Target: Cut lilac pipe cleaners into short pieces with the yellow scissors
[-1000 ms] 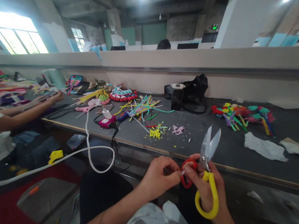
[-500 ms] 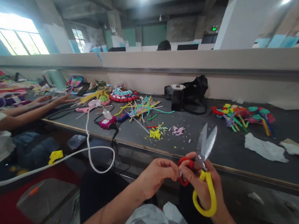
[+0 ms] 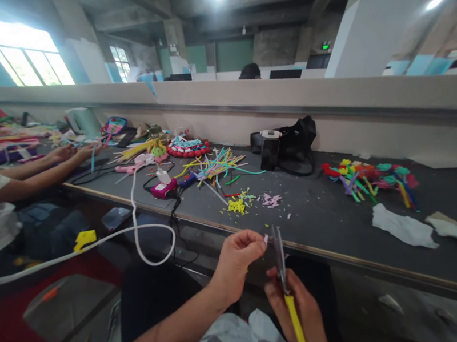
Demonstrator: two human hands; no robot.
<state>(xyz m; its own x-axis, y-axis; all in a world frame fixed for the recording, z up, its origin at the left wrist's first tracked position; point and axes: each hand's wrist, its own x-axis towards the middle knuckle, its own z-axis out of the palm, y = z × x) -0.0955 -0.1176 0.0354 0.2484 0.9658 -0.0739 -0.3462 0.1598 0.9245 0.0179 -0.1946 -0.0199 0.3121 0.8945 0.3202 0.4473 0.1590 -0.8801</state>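
Observation:
My left hand (image 3: 239, 263) is closed, pinching a small pale lilac piece (image 3: 266, 239) that pokes out past its fingertips. Wrapped round a pair of scissors (image 3: 280, 261) is my right hand (image 3: 303, 310). The blades point up, almost edge-on to me, just right of the pinched piece and apart from it. One yellow handle shows; the other is hidden. Beyond the hands, on the dark table (image 3: 318, 220), lie a pile of yellow clippings (image 3: 237, 206) and a pile of lilac clippings (image 3: 271, 200).
Coloured strips (image 3: 222, 163) lie behind the clippings, near a black bag (image 3: 288, 147). Bright flower-like pieces (image 3: 368, 175) and a white scrap (image 3: 402, 226) are on the right. A white cable (image 3: 134, 209) loops off the table edge. A co-worker's arms (image 3: 46, 171) reach in from the left.
My right hand has turned the scissors edge-on and moved left and down. My left hand has lifted slightly away from the handles, and the pale piece shows more clearly.

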